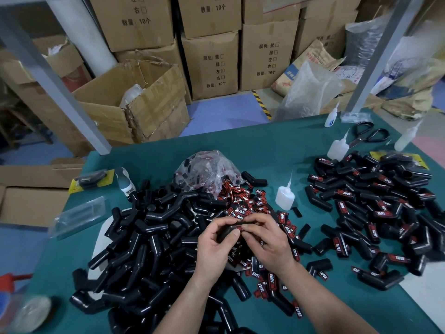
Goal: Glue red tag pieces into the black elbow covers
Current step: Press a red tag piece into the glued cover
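At the middle of a green surface (277,150) heaped with parts, we hold one black elbow cover (225,233) just above the pile. The left hand (212,247) curls around it from below, thumb on top, while the right hand (268,239) pinches a red tag (238,228) against its face, fingers (248,225) bent and pressed close together.

We judge the step to be seating the tag in its recess; whether glue is already under it, we cannot tell. Next, as we read it, comes firm, even thumb pressure until the tag sits flush. Then the piece goes with the tagged covers (375,213) heaped at right, well apart from the bare covers (149,237) at left.

Between the hands and the far edge, a crumpled clear bag (207,169) lies on its side — red tags inside it, more loose tags (245,203) spilling from its mouth. Near them stands a glue bottle (285,196), nozzle up; its fill level is unclear. Beyond the surface, an open cardboard box (134,97) on the floor holds pale plastic wrapping.
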{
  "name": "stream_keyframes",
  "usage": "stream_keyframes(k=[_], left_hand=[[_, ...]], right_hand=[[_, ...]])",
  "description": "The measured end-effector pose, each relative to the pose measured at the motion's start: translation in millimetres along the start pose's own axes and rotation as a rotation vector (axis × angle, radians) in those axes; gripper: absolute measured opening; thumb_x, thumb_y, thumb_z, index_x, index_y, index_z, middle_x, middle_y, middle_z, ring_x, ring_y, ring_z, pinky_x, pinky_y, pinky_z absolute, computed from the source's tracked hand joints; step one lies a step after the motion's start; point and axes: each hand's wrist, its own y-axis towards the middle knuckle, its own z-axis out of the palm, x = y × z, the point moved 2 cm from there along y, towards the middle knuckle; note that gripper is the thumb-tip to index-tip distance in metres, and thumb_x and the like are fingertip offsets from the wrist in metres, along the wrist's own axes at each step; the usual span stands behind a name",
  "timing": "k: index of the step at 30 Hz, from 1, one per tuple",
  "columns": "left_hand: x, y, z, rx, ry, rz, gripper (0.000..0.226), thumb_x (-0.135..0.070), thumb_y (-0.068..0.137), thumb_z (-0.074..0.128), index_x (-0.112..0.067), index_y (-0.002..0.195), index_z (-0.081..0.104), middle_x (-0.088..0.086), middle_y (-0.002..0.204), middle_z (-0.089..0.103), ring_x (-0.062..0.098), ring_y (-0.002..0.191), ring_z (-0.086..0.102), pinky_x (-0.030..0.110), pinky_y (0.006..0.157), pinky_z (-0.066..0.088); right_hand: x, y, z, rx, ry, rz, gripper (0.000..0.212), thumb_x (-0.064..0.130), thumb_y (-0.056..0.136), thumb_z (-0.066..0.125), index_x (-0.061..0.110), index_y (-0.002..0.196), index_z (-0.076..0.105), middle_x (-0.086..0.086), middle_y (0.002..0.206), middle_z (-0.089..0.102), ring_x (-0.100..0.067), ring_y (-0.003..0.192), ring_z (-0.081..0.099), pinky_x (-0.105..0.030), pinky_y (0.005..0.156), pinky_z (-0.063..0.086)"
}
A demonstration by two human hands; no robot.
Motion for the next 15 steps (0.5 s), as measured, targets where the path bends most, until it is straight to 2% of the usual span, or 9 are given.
stream_keyframes(k=[4,6,10,15], left_hand=[[3.5,-1.2,1.1,-0.005,0.098,0.043,0.026,-0.008,0.087,0.074,-0.020,0.109,0.077,0.001,0.116,0.075,0.021,0.118,0.069,0.030,0.104,0.053],[5.2,-1.0,0.9,-0.015,0.110,0.049,0.027,-0.004,0.087,0.075,-0.023,0.107,0.078,0.000,0.116,0.076,0.020,0.117,0.069,0.029,0.103,0.053],[3.3,-1.8,2.4,-0.015,0.151,0.102,0.032,-0.006,0.088,0.075,-0.033,0.106,0.077,-0.003,0.114,0.076,0.020,0.115,0.070,0.024,0.099,0.053],[1.8,-2.8,4.6,-0.031,0.250,0.177,0.023,-0.017,0.088,0.073,-0.031,0.105,0.078,-0.013,0.114,0.073,0.014,0.114,0.069,0.019,0.098,0.050]], right_hand=[[-0.4,0.1,-1.8,-0.011,-0.002,0.022,0.014,0.006,0.091,0.072,-0.002,0.102,0.074,-0.012,0.112,0.063,-0.022,0.103,0.065,-0.032,0.082,0.054],[1.0,0.3,-1.6,-0.011,0.005,0.029,0.014,0.008,0.092,0.071,0.000,0.103,0.073,-0.012,0.111,0.063,-0.022,0.105,0.065,-0.033,0.086,0.054],[1.7,1.5,-2.3,-0.010,0.002,0.035,0.014,0.006,0.091,0.070,0.000,0.103,0.072,-0.012,0.110,0.063,-0.022,0.105,0.064,-0.030,0.089,0.054],[3.2,1.8,-2.4,0.000,-0.001,0.039,0.015,0.007,0.091,0.071,-0.002,0.102,0.073,-0.012,0.109,0.062,-0.020,0.103,0.064,-0.033,0.085,0.055]])
